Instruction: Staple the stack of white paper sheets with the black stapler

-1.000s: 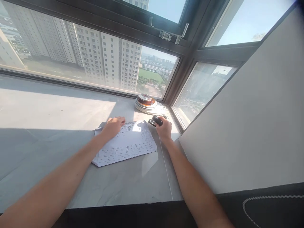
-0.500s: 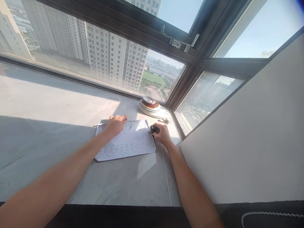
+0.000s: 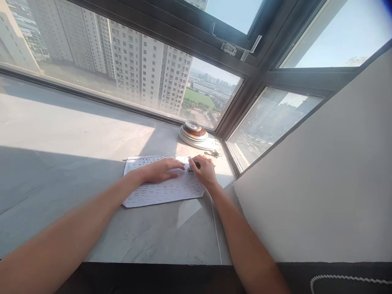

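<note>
White sheets of paper [image 3: 162, 195] lie on the grey stone sill, with rows of short dark dashes along the near part and small marks at the far left. My left hand [image 3: 161, 170] rests on the paper, its fingers stretched toward the right hand. At the paper's right side, my right hand [image 3: 206, 170] is closed around a small black stapler [image 3: 197, 165], mostly covered by the fingers. A bit of its metal shows over the paper, close to the left fingertips.
A stack of round dishes [image 3: 194, 134], an amber one among them, stands in the window corner. Small keys or wire [image 3: 212, 153] lie just in front. The window frame [image 3: 235, 110] and a white wall [image 3: 321, 175] bound the right side.
My left hand has moved right and nearer, flattening on the paper beside the right hand. My right hand has shifted slightly left with the stapler, farther over the sheets.
</note>
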Demonstrator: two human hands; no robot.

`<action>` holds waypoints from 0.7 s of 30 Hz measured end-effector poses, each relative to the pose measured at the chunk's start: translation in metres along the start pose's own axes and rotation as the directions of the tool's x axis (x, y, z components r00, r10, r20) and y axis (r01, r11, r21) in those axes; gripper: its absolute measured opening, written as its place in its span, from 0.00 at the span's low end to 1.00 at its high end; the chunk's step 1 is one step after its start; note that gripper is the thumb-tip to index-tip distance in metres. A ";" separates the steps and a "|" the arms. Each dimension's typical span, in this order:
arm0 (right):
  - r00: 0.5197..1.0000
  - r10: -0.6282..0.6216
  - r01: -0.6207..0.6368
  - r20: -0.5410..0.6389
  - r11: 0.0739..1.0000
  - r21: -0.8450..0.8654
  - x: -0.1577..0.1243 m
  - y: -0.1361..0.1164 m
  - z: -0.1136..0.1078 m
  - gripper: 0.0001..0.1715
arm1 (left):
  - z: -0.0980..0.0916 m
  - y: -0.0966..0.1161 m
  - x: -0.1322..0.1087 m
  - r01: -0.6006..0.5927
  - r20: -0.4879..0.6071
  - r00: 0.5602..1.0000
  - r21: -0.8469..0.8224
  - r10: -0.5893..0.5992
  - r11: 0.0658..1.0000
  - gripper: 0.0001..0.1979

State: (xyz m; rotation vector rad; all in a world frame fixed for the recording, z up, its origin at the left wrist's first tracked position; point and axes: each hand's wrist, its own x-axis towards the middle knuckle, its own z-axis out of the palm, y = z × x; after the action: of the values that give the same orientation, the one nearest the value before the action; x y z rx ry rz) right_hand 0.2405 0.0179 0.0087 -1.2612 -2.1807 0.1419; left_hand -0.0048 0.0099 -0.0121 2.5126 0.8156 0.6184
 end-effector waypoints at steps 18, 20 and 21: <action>0.996 -0.029 0.051 0.088 0.966 -0.254 0.001 -0.013 0.013 0.19 | -0.004 0.009 0.001 -0.008 -0.038 0.999 -0.158 0.002 0.987 0.15; 0.996 -0.025 0.045 0.081 0.964 -0.264 0.001 -0.013 0.013 0.18 | -0.003 0.008 0.001 -0.022 -0.038 0.999 -0.160 0.017 0.987 0.16; 0.997 -0.024 0.044 0.077 0.964 -0.262 0.001 -0.013 0.013 0.18 | -0.003 0.007 0.001 -0.029 -0.036 0.999 -0.157 0.024 0.987 0.16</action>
State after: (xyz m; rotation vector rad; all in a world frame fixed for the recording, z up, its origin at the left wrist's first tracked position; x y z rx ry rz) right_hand 0.2236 0.0143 0.0034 -1.3801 -2.3423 -0.1232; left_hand -0.0026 0.0066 -0.0059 2.3787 0.7169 0.7076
